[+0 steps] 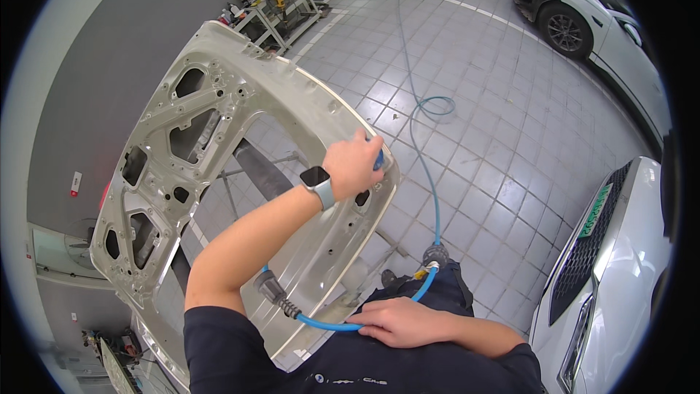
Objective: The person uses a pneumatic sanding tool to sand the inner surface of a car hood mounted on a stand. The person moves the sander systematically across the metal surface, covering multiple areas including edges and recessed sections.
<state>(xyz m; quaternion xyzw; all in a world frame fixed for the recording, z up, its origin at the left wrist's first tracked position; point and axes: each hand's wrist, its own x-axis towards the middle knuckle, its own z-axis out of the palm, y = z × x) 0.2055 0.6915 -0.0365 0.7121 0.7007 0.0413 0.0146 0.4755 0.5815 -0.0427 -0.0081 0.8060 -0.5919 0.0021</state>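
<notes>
A large cream metal car-body panel (pixel 295 87), with cut-out openings and small holes, lies tilted in front of me on a stand. My left hand (pixel 352 160), wearing a watch, is closed on a small blue object (pixel 378 160) at the panel's right edge; the object is mostly hidden under my fingers. Down at my waist, my right hand (pixel 394 319) has its fingers curled over a blue hose (pixel 324 325). A grey coupling (pixel 271 288) on that hose hangs by my left forearm; another grey fitting (pixel 435 254) sits beyond my right hand.
A white car (pixel 620 51) stands at upper right, another white car (pixel 612 263) close on my right. A grey trolley (pixel 288 18) with tools stands by the back wall. The hose (pixel 408 58) runs across the tiled floor with a loop.
</notes>
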